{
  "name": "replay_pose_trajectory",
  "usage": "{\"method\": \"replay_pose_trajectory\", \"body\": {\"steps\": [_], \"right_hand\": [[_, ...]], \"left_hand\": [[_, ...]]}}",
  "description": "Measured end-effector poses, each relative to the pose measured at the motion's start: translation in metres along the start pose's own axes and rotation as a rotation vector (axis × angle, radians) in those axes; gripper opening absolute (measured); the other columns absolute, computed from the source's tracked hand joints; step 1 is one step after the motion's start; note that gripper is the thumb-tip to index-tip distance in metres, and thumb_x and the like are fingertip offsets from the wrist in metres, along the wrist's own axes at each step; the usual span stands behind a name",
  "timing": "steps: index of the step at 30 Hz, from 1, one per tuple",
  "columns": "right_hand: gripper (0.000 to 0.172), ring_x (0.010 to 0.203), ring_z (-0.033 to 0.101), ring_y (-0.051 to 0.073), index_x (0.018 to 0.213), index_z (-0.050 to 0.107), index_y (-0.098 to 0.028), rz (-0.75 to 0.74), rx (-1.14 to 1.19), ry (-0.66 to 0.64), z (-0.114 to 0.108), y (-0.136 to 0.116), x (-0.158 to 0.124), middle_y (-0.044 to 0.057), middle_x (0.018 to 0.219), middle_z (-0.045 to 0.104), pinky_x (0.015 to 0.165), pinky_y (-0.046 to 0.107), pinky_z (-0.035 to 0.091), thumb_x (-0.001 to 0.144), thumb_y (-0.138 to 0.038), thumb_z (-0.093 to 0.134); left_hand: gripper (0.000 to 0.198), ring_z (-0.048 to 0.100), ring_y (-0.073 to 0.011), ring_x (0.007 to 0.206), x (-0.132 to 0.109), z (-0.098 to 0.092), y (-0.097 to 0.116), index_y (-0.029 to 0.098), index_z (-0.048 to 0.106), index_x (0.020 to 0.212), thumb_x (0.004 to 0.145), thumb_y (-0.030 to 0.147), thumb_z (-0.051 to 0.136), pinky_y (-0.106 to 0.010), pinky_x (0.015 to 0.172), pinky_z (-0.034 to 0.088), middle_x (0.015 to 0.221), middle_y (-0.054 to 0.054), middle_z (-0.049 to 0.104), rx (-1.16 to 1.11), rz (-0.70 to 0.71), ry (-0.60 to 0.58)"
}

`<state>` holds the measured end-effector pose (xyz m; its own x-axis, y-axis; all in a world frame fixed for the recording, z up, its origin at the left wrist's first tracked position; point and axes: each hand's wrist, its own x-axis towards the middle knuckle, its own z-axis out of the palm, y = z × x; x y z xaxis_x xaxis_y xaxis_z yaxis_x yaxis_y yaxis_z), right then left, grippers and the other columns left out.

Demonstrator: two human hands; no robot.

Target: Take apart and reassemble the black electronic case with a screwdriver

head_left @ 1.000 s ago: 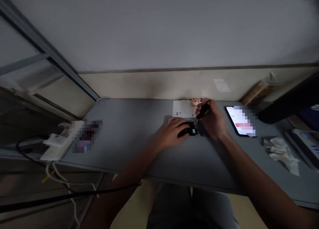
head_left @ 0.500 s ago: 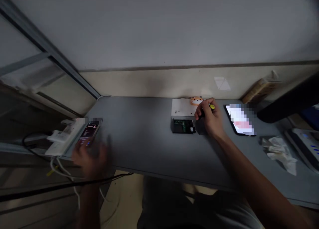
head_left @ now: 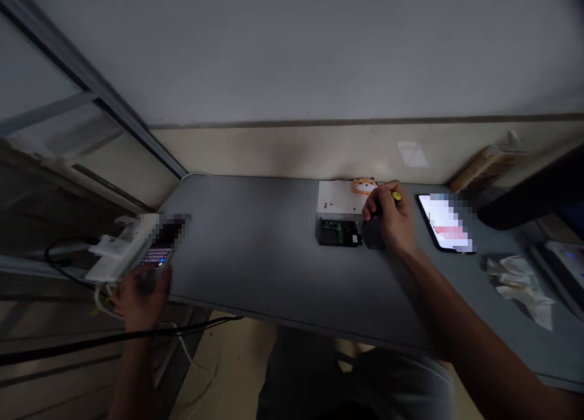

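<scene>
My right hand [head_left: 393, 219] is closed on a small screwdriver with a yellow handle end [head_left: 396, 196], held above the desk. Just left of it lies a small open black case with a green circuit board [head_left: 340, 232]. Behind the case is a white sheet [head_left: 336, 197] with several tiny dark screws on it, and an orange animal-faced item [head_left: 364, 186] at its far right corner. My left hand [head_left: 140, 298], slightly blurred, is by the near end of a lit phone [head_left: 157, 255]. Its thumb and fingers are apart; whether they touch the phone is unclear.
A white power strip [head_left: 116, 249] with plugs and cables stands at the desk's left edge. On the right are a second lit phone [head_left: 444, 225], crumpled tissue [head_left: 520, 286], a dark cylinder [head_left: 524, 192] and a device [head_left: 561, 271]. A black cable [head_left: 182, 329] crosses the front.
My left hand has drawn back toward me and left, uncovering the near part of the phone, whose screen now shows a keyboard. My right hand keeps the screwdriver. The view has shifted slightly.
</scene>
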<state>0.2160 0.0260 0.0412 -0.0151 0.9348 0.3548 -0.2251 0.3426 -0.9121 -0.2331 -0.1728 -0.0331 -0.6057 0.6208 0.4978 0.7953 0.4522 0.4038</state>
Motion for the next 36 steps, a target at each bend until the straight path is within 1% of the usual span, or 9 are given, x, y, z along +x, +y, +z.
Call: {"method": "replay_pose_trajectory", "body": {"steps": [3,7,9,12,16,22,26,31,36], "right_hand": [[0.044,0.047,0.047,0.009,0.076,0.044,-0.026,0.005,0.000,-0.004,0.001,-0.001,-0.001,-0.008,0.057,0.046,0.047,0.024,0.041,0.086,-0.062,0.068],[0.043,0.047,0.048,0.009,0.076,0.044,-0.026,0.002,0.016,0.003,0.002,-0.002,-0.002,-0.008,0.057,0.046,0.047,0.025,0.041,0.086,-0.060,0.069],[0.044,0.047,0.047,0.009,0.076,0.045,-0.026,0.007,0.027,0.006,0.002,-0.002,-0.002,-0.008,0.057,0.046,0.047,0.024,0.041,0.085,-0.061,0.070],[0.044,0.047,0.047,0.009,0.076,0.045,-0.026,0.019,0.027,-0.004,0.001,-0.001,-0.001,-0.008,0.057,0.046,0.047,0.024,0.041,0.085,-0.061,0.070],[0.043,0.048,0.047,0.009,0.077,0.044,-0.026,0.024,0.000,-0.024,-0.001,-0.001,-0.001,-0.008,0.058,0.045,0.048,0.024,0.042,0.087,-0.060,0.067],[0.045,0.047,0.048,0.008,0.077,0.044,-0.025,0.030,0.027,-0.015,-0.001,-0.002,-0.001,-0.009,0.058,0.047,0.048,0.023,0.042,0.084,-0.061,0.071],[0.046,0.046,0.048,0.008,0.076,0.045,-0.025,0.028,0.047,0.001,0.000,-0.002,0.000,-0.009,0.057,0.047,0.046,0.023,0.042,0.082,-0.062,0.072],[0.046,0.045,0.049,0.008,0.077,0.044,-0.025,0.034,0.024,0.009,0.000,-0.002,0.000,-0.009,0.057,0.048,0.046,0.023,0.041,0.082,-0.062,0.072],[0.046,0.045,0.049,0.008,0.078,0.044,-0.026,0.015,0.023,0.018,0.000,0.000,0.000,-0.009,0.057,0.047,0.046,0.023,0.041,0.083,-0.063,0.071]], "left_hand": [[0.022,0.060,-0.0305,0.098,0.001,-0.002,0.013,0.026,0.056,0.080,0.068,0.043,0.063,-0.058,0.101,0.043,0.078,0.001,0.061,-0.081,-0.100,0.043],[0.024,0.062,-0.0313,0.099,0.001,-0.006,0.021,0.026,0.055,0.075,0.065,0.047,0.062,-0.060,0.104,0.042,0.080,0.000,0.063,-0.104,-0.145,0.034],[0.025,0.062,-0.0304,0.097,0.000,-0.006,0.019,0.026,0.055,0.075,0.066,0.048,0.062,-0.058,0.103,0.044,0.081,-0.001,0.063,-0.116,-0.145,0.037],[0.024,0.062,-0.0284,0.093,-0.001,-0.003,0.013,0.026,0.056,0.076,0.068,0.048,0.063,-0.053,0.099,0.046,0.080,0.000,0.064,-0.120,-0.098,0.041],[0.023,0.062,-0.0279,0.092,-0.001,0.001,0.004,0.026,0.058,0.077,0.071,0.048,0.063,-0.050,0.100,0.045,0.081,0.000,0.066,-0.098,-0.051,0.060],[0.029,0.063,-0.0326,0.109,0.001,0.001,-0.001,0.025,0.061,0.081,0.068,0.051,0.059,-0.053,0.105,0.042,0.091,-0.007,0.068,-0.087,-0.097,0.022],[0.027,0.064,-0.0319,0.108,0.001,-0.001,-0.001,0.025,0.062,0.083,0.070,0.048,0.059,-0.053,0.106,0.042,0.095,-0.006,0.070,-0.080,-0.087,-0.009],[0.028,0.064,-0.0348,0.112,0.002,-0.002,0.000,0.024,0.062,0.083,0.071,0.049,0.057,-0.056,0.107,0.042,0.094,-0.008,0.071,-0.061,-0.041,-0.013],[0.031,0.065,-0.0343,0.111,0.000,-0.002,0.002,0.024,0.062,0.091,0.072,0.049,0.058,-0.056,0.109,0.041,0.101,-0.009,0.071,-0.081,-0.069,-0.027]]}}
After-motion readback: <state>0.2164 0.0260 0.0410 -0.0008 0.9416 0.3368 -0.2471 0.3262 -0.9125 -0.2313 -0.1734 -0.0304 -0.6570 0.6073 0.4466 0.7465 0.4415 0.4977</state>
